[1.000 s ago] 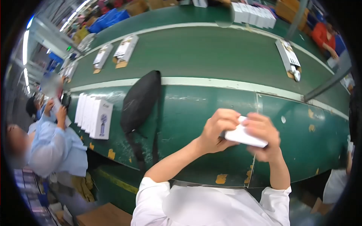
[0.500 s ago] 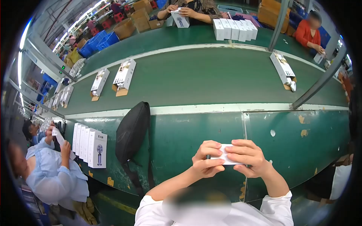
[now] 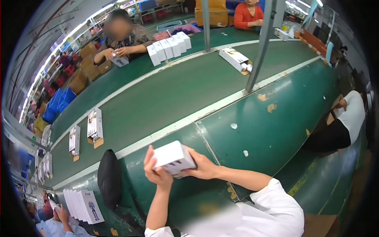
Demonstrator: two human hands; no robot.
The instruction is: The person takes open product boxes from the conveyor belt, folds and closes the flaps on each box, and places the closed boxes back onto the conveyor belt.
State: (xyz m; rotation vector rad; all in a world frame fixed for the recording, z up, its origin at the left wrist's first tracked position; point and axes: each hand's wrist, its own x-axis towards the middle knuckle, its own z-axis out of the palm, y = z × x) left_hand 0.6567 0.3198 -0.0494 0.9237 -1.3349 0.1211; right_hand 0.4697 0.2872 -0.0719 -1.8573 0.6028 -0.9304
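A white carton (image 3: 170, 153) with dark print on one side is held up above the green bench, tilted so its plain white face points upward. My left hand (image 3: 158, 170) grips its left end, with the fingers along the edge and side. On the opposite end, my right hand (image 3: 200, 164) is wrapped around the corner and underside. Part of the printed side is covered by my fingers, and the print is too blurred to read.
A black bag (image 3: 108, 177) lies left of my hands, beside a row of white fan boxes (image 3: 91, 207). Open cartons (image 3: 94, 125) lie on the green conveyor (image 3: 158, 102). Across it, a person handles a box near more white boxes (image 3: 160, 51). A metal post (image 3: 260, 51) rises at the conveyor edge.
The camera view has turned right and tilted. The carton is raised and rotated, now showing a large white face and printed side. My hands have shifted to its opposite ends.
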